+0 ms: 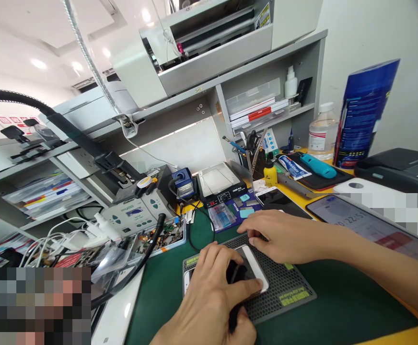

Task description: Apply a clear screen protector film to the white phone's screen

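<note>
A phone with a white frame and black screen (245, 268) lies on a grey honeycomb-patterned work mat (284, 278). My left hand (212, 292) grips it, bent fingers across its upper side and one fingertip pressing its lower right corner. The phone's middle is hidden under this hand, and a white edge shows at the left. Just beyond the phone, my right hand (291, 235) hovers over or rests on the mat's far edge; which one I cannot tell. Its fingers are loosely bent, tips apart, with nothing visible in them.
A parts tray (169, 237) and black flexible hose (151, 254) stand left. Behind are a hot plate (223, 184), a grey control unit (133, 213) and a yellow bottle (270, 175). Two more phones, a white-edged one (284, 201) and a timer phone (367, 225), lie right.
</note>
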{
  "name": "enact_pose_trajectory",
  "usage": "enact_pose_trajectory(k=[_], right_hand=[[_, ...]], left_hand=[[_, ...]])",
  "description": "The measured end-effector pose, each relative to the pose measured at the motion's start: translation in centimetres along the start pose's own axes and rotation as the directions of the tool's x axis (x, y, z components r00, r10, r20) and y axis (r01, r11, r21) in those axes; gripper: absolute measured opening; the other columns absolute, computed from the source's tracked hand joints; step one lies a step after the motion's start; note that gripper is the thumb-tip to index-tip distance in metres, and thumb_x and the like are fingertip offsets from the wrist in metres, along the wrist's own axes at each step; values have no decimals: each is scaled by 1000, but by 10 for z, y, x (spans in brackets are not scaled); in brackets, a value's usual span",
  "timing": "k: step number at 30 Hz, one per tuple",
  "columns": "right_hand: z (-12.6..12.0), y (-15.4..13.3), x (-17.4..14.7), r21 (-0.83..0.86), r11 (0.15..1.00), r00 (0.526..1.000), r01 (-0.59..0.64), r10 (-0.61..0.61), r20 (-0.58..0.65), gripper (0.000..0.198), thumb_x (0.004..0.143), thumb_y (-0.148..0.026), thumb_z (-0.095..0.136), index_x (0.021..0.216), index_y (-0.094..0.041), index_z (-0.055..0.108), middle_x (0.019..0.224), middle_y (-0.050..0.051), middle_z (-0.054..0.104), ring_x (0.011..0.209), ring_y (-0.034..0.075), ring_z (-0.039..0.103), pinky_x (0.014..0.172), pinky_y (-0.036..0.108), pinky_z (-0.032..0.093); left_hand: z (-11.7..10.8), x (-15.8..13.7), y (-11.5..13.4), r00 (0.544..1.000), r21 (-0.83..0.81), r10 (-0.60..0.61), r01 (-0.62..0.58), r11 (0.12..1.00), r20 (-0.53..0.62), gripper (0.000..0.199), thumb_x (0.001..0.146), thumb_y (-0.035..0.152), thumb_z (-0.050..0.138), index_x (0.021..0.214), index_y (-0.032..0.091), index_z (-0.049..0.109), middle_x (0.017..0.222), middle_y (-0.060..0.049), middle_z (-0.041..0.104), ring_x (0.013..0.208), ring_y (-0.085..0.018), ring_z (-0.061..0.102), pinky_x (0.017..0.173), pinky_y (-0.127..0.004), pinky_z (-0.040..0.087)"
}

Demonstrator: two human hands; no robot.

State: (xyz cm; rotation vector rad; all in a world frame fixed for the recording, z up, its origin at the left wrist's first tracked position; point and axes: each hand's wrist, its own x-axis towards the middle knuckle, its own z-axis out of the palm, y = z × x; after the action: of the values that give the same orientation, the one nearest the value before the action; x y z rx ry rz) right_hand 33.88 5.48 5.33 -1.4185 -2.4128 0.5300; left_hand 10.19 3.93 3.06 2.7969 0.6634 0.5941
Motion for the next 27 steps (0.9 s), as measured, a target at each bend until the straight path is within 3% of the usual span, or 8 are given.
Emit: enact_pose_trajectory(k=[3,9,22,27], right_hand=[[0,-1,-1,2,1000,1000,-2,2,5,42,95,-24,47,131,-13,65,131,17,68,126,35,60,104,45,46],[0,0,1,4,1000,1000,6,-6,-2,42,95,-24,47,131,-13,65,131,17,69,125,36,60,103,46,47],[0,1,1,6,1000,1000,-2,2,12,42,95,-28,48,132,-14,64,132,16,68,126,36,60,101,46,48],[-2,-1,0,-5,1000,999,-19,19,28,43,96,-26,47,133,-13,63,131,17,68,126,36,59,103,47,47]], left_hand=[[-5,2,3,995,-9,-80,81,997,61,63,68,9,53,121,36,73,112,-9,51,105,-31,49,84,-48,45],[-5,1,3,980,19,-187,186,982,61,55,79,11,51,122,38,73,114,-9,52,106,-31,50,85,-49,46],[-8,7,2,917,-4,-380,383,924,123,51,86,14,48,126,35,72,121,-10,51,115,-33,47,96,-55,45],[-6,6,-5,912,20,-398,398,917,95,53,85,14,48,129,35,70,122,-10,52,116,-33,48,97,-55,45]])
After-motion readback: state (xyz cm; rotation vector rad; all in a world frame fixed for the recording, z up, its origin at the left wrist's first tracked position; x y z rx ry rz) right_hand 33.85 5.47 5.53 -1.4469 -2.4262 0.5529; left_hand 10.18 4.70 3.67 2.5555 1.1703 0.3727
